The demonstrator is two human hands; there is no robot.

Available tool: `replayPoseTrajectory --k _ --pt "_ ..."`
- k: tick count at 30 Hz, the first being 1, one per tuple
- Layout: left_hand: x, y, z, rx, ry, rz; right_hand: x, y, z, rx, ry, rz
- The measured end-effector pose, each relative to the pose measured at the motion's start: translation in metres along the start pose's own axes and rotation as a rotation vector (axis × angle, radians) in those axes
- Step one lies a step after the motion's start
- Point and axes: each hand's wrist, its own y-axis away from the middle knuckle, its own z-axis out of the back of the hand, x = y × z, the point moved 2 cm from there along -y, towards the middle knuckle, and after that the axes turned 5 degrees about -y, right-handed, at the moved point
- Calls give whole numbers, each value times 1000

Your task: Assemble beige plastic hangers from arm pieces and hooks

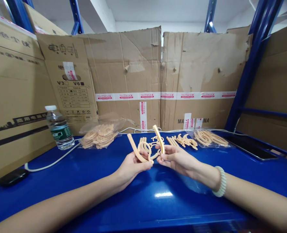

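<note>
My left hand (131,170) is closed on a curved beige piece (135,149), its long arm tilting up to the left and a rounded loop showing beside it. Between the thumb and fingers of my right hand (183,160) is a slim, curved beige strip (160,139), held nearly upright. The two held pieces are close together above the blue table but look apart. Behind them lie more beige parts: straight sticks (171,141) and small curved pieces (187,141). My hands partly hide some of these parts.
A clear bag of beige pieces (101,135) lies at the back left, another bag of beige loops (210,137) at the back right. A water bottle (60,131), black case (13,177), dark phone (251,148) and white cable (52,165) are on the blue table (104,207). Cardboard (126,74) walls the back.
</note>
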Motion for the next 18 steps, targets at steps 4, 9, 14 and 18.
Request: replayPoseTrajectory --k 4,9,14,18 --pt "0 0 0 33 -11 2 -6 0 -2 2 81 10" --pt "1 0 -1 66 -29 -2 -15 -2 -3 49 168 68" --pt "0 0 -1 77 -48 -34 -14 -1 -5 27 180 109" --pt "1 -1 -1 53 -55 -41 -10 1 -6 30 206 134"
